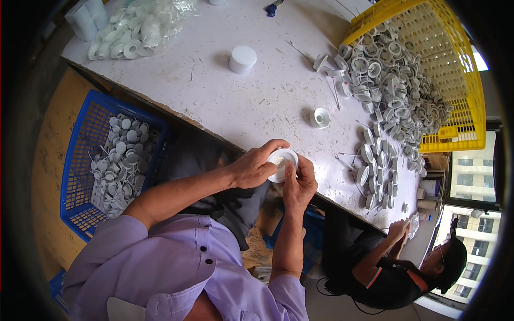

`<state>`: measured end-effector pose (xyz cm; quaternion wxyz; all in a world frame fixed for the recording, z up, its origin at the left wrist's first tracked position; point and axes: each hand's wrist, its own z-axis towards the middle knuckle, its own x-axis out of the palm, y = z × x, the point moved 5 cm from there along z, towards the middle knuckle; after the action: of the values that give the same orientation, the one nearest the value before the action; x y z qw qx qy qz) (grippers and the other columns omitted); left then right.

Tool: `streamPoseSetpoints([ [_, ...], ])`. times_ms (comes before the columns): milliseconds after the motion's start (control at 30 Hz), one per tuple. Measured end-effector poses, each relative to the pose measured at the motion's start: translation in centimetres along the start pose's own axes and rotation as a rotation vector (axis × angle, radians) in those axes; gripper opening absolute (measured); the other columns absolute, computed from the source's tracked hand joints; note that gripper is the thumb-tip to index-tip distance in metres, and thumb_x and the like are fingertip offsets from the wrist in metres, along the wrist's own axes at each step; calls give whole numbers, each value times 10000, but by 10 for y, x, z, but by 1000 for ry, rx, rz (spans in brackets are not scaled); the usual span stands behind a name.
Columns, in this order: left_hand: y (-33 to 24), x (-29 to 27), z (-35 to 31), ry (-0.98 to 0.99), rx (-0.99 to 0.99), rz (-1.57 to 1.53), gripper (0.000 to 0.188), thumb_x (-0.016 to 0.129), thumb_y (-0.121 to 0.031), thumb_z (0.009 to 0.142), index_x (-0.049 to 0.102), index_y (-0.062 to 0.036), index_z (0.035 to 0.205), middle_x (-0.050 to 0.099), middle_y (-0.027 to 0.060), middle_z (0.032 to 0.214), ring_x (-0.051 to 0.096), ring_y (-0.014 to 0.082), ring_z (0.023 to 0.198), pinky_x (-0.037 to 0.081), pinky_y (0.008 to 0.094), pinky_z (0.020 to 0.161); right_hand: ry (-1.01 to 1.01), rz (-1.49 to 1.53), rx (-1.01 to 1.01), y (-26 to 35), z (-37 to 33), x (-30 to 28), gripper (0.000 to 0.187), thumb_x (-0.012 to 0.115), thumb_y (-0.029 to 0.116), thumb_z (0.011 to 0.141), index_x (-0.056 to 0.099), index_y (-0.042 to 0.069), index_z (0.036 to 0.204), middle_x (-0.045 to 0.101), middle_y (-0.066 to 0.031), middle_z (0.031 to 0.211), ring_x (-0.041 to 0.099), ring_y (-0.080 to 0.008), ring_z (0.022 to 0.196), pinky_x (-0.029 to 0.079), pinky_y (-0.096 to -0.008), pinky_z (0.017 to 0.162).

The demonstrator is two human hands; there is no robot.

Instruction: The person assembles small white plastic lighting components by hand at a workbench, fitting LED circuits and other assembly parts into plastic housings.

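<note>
— Speckled white bench (241, 101): what is held over its near edge?
— A round white cap (282, 162) is gripped by both hands, left hand (256, 167) at nine o'clock, right hand (300, 186) at five o'clock.
— And beyond?
— Grey caps (385, 91) are heaped at two o'clock.

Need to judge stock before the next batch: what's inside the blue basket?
The blue basket holds a heap of small round grey-white caps, some with thin pins sticking up. Bare mesh floor shows at its near end. Whatever lies beneath the heap is covered.
</note>
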<state>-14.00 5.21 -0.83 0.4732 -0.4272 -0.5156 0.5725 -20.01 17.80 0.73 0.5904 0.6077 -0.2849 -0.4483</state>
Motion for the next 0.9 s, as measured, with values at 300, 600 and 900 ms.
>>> streamPoseSetpoints([
  [300, 5, 1, -1, 41, -106, -10, 450, 401, -56, 861, 358, -32, 1308, 599, 198, 1047, 604, 257, 960, 468, 364, 845, -1, -18, 5, -3, 1, 0, 166, 597, 42, 878, 608, -16, 1033, 572, -67, 948, 555, -69, 625, 463, -185, 470],
  [600, 2, 1, -4, 1, -53, 98, 402, 401, -56, 892, 362, -18, 1290, 615, 237, 948, 632, 304, 862, 487, 387, 789, -18, -26, 42, -4, 1, 3, 92, 614, 48, 873, 601, -13, 940, 587, -40, 773, 511, -43, 532, 401, -174, 440],
  [900, 9, 1, -6, 22, -96, 63, 407, 418, -57, 887, 369, -24, 1290, 615, 228, 952, 630, 283, 874, 486, 377, 798, -10, 21, 92, -7, 1, 5, 98, 617, 50, 871, 601, -5, 951, 586, -28, 727, 491, -35, 509, 391, -170, 439],
])
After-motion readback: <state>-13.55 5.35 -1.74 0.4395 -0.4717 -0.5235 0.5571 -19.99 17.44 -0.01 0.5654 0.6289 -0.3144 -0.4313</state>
